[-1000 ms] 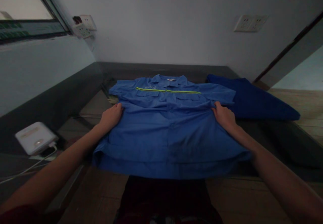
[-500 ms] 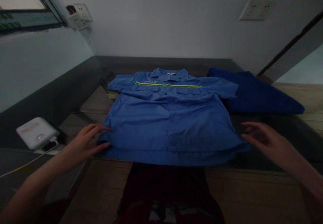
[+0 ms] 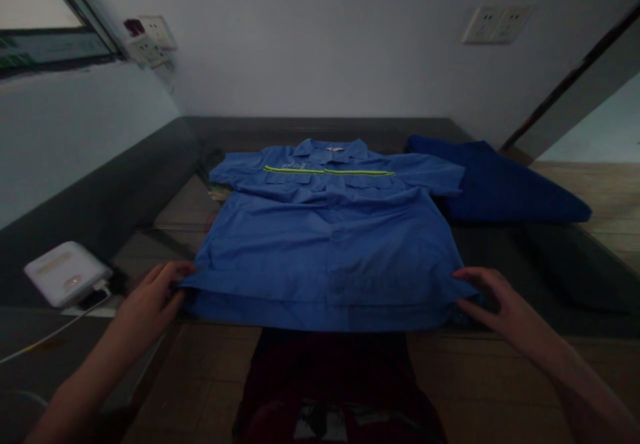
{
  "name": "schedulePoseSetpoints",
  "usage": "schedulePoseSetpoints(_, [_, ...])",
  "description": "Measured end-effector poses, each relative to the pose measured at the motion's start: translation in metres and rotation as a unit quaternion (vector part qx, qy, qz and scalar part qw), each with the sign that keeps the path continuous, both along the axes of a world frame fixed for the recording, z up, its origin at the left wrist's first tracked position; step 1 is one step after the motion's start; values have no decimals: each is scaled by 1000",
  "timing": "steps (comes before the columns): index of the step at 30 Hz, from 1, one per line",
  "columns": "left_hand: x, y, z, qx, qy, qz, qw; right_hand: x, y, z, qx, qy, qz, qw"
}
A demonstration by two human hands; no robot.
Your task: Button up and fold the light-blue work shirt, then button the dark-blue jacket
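A blue short-sleeved work shirt [image 3: 325, 244] with a yellow-green chest stripe lies spread flat, front up, collar away from me, on a dark table [image 3: 525, 277]. My left hand [image 3: 150, 297] is at the shirt's near left hem corner, fingers curled and pinching the edge. At the near right hem corner my right hand [image 3: 493, 297] has its fingers closing on the cloth. The hem hangs a little over the table's near edge.
Dark blue folded cloth [image 3: 500, 187] lies to the right of the shirt. A white power bank [image 3: 65, 274] with a cable sits at the left. Wall sockets [image 3: 493, 24] are on the back wall, and a window [image 3: 45, 24] at the upper left. Wooden floor lies below.
Both hands left the shirt's mid sides, drew back toward me and now grip the near hem corners. The shirt lies flatter.
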State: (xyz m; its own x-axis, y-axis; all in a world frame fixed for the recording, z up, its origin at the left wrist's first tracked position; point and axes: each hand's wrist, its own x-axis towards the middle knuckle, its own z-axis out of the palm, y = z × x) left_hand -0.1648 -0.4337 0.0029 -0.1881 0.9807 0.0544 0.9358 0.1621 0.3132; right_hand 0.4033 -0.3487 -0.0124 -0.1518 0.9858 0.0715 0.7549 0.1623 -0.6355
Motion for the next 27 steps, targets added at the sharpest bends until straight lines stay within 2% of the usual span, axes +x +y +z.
schedulePoseSetpoints(4, [-10, -5, 5, 17, -88, -15, 996, 15, -8, 10, -53, 6, 40, 998])
schedulePoseSetpoints(9, [-10, -5, 6, 22, -112, -26, 993, 20, -12, 15, -70, 13, 36, 997])
schedulePoseSetpoints(13, [-7, 1, 0, 17, -92, -11, 996, 14, -15, 8, -78, 34, 8, 996])
schedulePoseSetpoints(19, [-3, 6, -1, 32, -55, 0, 998, 0, -17, -5, -16, 27, -45, 999])
schedulePoseSetpoints(23, [2, 4, 6, 21, -42, 45, 998, -8, -16, 2, 26, -26, -102, 994])
schedulePoseSetpoints(25, [4, 4, 9, -8, -31, 80, 996, -11, -17, 7, 13, -66, -141, 988])
schedulePoseSetpoints(27, [7, 5, 13, -45, -30, 98, 994, -16, -17, 12, -30, -73, -150, 986])
